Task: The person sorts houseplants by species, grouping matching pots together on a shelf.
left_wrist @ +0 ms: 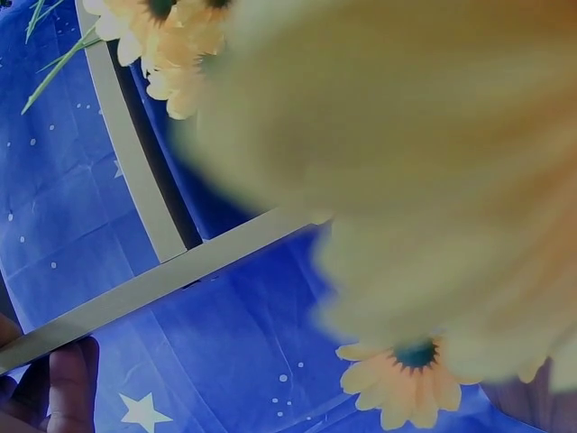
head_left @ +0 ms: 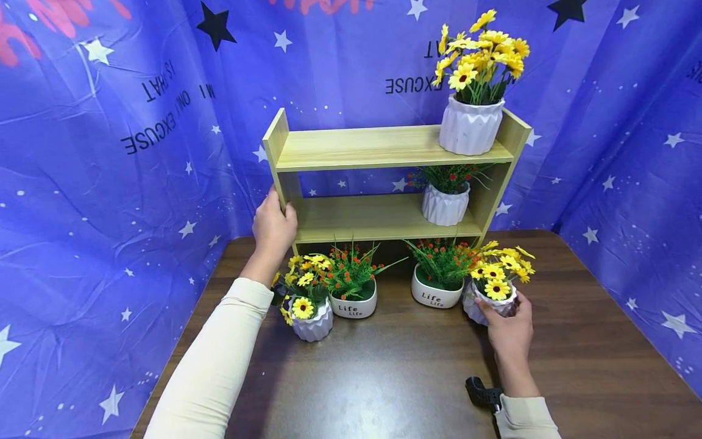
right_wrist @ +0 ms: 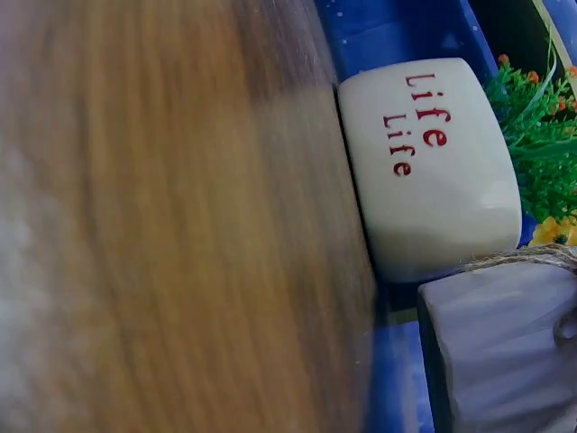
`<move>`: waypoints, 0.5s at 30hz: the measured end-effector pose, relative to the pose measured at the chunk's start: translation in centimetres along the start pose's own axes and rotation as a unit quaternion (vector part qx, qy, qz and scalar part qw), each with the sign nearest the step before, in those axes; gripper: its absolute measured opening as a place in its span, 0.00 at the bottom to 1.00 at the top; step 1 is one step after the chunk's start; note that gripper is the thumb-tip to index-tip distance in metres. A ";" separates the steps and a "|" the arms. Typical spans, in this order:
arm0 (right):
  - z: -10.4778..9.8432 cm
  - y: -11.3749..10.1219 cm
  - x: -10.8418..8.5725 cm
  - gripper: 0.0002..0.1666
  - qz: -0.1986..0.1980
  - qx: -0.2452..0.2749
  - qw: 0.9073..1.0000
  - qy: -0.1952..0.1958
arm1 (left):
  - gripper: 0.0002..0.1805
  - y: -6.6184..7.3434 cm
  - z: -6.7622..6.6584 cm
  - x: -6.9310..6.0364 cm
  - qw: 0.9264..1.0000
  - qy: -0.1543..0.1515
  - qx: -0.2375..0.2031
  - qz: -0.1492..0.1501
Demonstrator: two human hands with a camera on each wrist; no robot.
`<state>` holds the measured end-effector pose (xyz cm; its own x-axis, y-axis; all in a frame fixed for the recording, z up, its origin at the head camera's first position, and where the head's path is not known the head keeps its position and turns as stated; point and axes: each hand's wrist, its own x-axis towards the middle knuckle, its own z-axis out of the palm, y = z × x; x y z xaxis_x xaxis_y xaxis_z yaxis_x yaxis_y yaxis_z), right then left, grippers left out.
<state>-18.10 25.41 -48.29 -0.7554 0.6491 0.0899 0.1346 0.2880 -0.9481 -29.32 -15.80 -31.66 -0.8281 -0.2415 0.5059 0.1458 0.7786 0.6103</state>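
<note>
My left hand [head_left: 274,228] grips the left side panel of a light wooden two-tier shelf [head_left: 362,146]. In the left wrist view, its fingers [left_wrist: 72,383] wrap the panel's edge. My right hand [head_left: 510,332] holds a ribbed white pot [head_left: 476,308] of yellow flowers [head_left: 498,277] at the shelf's front right. That pot, with twine round its rim, shows at the lower right of the right wrist view; whether its base touches the table is unclear. Beside it stands a white "Life" planter [right_wrist: 433,171] with red-dotted greenery.
Another Life planter [head_left: 355,305] and a pot of yellow flowers [head_left: 314,326] stand at front left. The shelf bears a flower pot [head_left: 471,128] on top and a smaller pot [head_left: 445,206] below. A black device [head_left: 482,393] is at the right wrist. Blue star-printed cloth [head_left: 351,61] surrounds the wooden table [head_left: 356,372].
</note>
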 end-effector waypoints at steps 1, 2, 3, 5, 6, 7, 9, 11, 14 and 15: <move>0.0 -0.1 -0.1 0.52 -0.001 -0.002 1.000 0.000 | 0.23 0.0 0.0 0.0 1.000 0.000 0.001 0.000; -0.1 -0.3 -0.2 0.52 -0.005 -0.003 1.000 0.001 | 0.23 0.0 -0.1 0.0 1.000 0.001 0.001 0.001; -0.2 -0.4 -0.3 0.52 -0.008 -0.001 1.000 0.003 | 0.23 0.1 -0.1 0.0 1.000 0.002 0.000 0.001; -0.5 -0.7 -0.5 0.51 -0.016 0.000 1.000 0.005 | 0.23 0.1 -0.1 0.0 1.000 0.002 -0.001 0.001; -0.6 -0.9 -0.6 0.51 -0.020 -0.003 1.000 0.005 | 0.23 0.2 -0.1 -0.1 1.000 0.003 -0.003 0.002; -0.8 -1.1 -0.7 0.51 -0.025 -0.003 1.000 0.005 | 0.23 0.2 -0.1 -0.1 1.000 0.003 -0.003 0.002; -1.1 -1.6 -0.8 0.51 -0.038 -0.006 0.999 0.006 | 0.23 0.2 -0.1 -0.1 1.000 0.004 -0.004 0.002; -1.4 -2.3 -0.9 0.50 -0.045 -0.017 0.999 0.003 | 0.23 0.2 -0.1 0.0 1.000 0.004 -0.004 0.002; -2.0 -3.4 -1.0 0.49 -0.053 -0.022 0.998 0.001 | 0.23 0.2 -0.2 0.0 1.000 0.002 -0.003 0.001; -2.1 -3.9 -1.0 0.49 -0.053 -0.022 0.998 0.000 | 0.23 0.2 -0.2 0.0 1.000 0.000 -0.004 0.000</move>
<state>-16.49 25.16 -44.07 -0.7673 0.6126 0.1897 0.0815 0.3866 -0.9187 -29.19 -15.79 -31.42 -0.8279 -0.2421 0.5059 0.1496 0.7739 0.6153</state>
